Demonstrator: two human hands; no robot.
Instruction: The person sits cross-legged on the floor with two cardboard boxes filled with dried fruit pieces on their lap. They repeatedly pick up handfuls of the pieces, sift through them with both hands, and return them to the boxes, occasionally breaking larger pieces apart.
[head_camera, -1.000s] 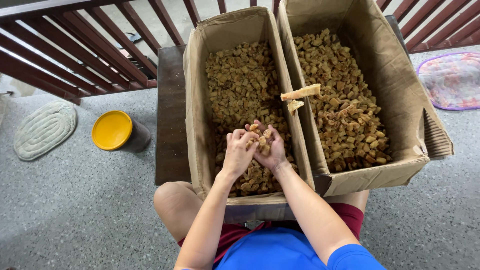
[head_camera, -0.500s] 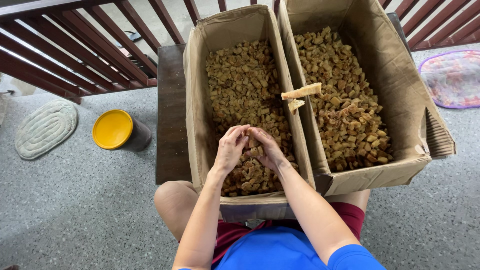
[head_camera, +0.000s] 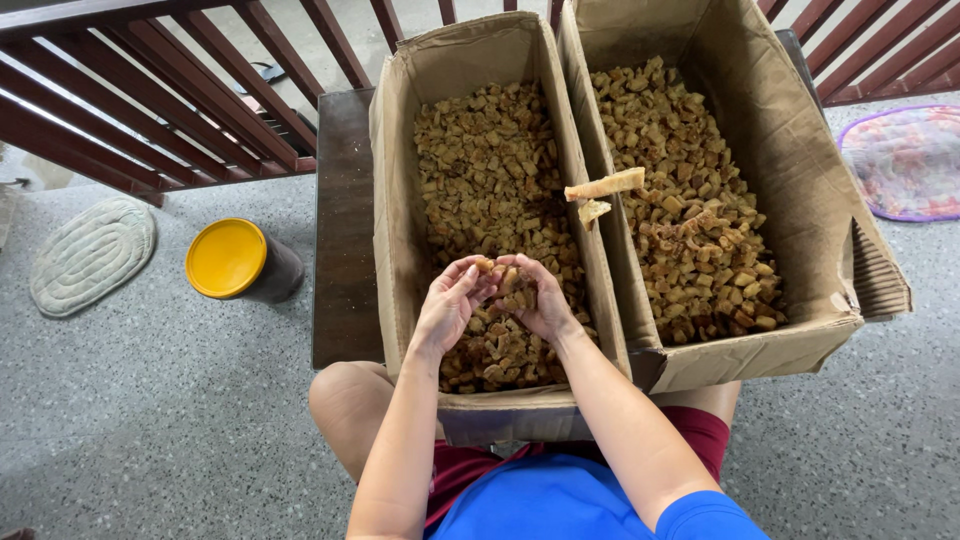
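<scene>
**Both hands cupped over the left box**

Left hand and right hand are curled together, scooping brown dried chunks above the left cardboard box. Box walls sit close on both sides; the right cardboard box touches it. Open floor lies to the left.

Home porch: red wooden railing, speckled floor, doormat.

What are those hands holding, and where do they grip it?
Both hands, left and right, cup a loose heap of small golden-brown dried chunks from below, over the left cardboard box.
</scene>
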